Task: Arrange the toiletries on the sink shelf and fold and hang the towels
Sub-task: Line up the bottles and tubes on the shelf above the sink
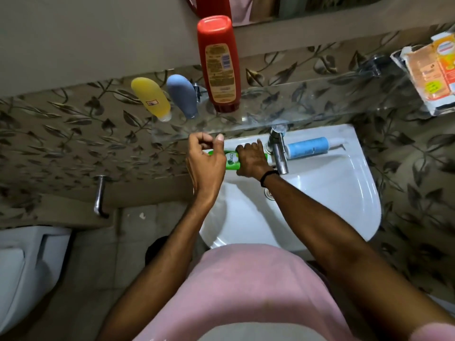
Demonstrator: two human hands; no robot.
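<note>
1. The green tube (231, 159) is lying on its side on the back rim of the white sink (344, 193), just left of the tap (279, 148).
2. The right hand (251, 161) is coming down over the tube's right half, fingers curling round it and grasping it. A black band (268, 177) is sitting on that wrist.
3. The left hand (204, 158) is sitting at the tube's left end with fingers curled and thumb raised. Whether it is pinching the tube cannot be told.
4. Writing: the green tube is showing a white label patch, too blurred to read. The red bottle (216, 62) is showing a yellow back panel of fine print with a blue barcode block, illegible. The yellow bottle (151, 98) is carrying a small white sticker, unreadable.
5. A blue tube (307, 147) is lying on its side on the same rim, just right of the tap.
6. The glass shelf (295, 104) is running along the wall above the sink. The yellow bottle, a blue-grey bottle (182, 96) and the red bottle are standing cap-down at its left end. Orange packets (433, 70) are sitting at its right end.
7. Room: leaf-patterned tiles are covering the wall. A white toilet (22, 267) is standing at lower left, with a chrome spout (99, 195) on the wall above it.
8. Edges: the shelf's front edge is overhanging the sink's back rim, just above both hands. Bare glass is running between the red bottle and the packets.
</note>
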